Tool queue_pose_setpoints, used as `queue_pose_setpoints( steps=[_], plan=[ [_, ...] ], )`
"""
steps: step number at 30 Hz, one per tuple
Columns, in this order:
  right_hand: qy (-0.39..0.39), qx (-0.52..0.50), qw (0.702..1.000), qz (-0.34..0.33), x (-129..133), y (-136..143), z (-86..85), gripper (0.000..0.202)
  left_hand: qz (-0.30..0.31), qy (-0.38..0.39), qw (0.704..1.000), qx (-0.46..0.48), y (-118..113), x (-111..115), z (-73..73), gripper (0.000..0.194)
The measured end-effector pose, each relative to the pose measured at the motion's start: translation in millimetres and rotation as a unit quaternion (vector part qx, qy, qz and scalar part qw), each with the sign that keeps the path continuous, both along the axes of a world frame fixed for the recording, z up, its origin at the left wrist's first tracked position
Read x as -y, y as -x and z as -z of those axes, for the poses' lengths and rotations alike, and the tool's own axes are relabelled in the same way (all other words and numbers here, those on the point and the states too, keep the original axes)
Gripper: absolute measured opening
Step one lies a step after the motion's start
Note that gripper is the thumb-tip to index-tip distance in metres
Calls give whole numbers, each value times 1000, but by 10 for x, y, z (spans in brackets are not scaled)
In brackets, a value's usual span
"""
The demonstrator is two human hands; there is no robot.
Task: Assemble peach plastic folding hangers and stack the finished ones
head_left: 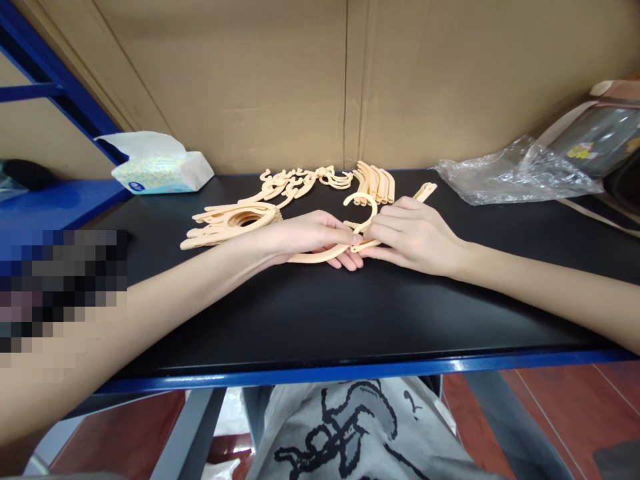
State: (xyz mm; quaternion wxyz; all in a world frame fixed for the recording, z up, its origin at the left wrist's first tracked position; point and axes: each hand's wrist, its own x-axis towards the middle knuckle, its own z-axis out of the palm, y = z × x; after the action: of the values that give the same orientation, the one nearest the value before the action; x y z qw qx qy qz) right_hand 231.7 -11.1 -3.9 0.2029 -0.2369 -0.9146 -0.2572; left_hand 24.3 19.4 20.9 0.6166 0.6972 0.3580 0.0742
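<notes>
My left hand is closed on a cream plastic hanger piece, a curved arm with a hook rising at its right end. Between the fingers of my right hand is a straighter cream hanger arm, slanting up to the right. The two pieces meet where my fingertips come together; my fingers partly hide the joint. Left of my hands lies a stack of cream hangers. Loose hook pieces are heaped behind, beside a row of short hanger arms.
A tissue pack stands at the back left of the black tabletop. Crumpled clear plastic and a see-through bag lie at the right. Brown cardboard rises behind, and a blue edge runs along the front.
</notes>
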Motion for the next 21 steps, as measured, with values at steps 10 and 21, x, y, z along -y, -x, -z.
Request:
queue_pose_setpoints(
  steps=[10, 21],
  plan=[
    [65, -37, 997, -11, -44, -6, 42, 35, -7, 22, 1000, 13, -18, -25, 34, 19],
    [133, -80, 988, -8, -59, -1, 59, 32, -14, -254, 961, -109, -123, 164, 9, 30]
  ],
)
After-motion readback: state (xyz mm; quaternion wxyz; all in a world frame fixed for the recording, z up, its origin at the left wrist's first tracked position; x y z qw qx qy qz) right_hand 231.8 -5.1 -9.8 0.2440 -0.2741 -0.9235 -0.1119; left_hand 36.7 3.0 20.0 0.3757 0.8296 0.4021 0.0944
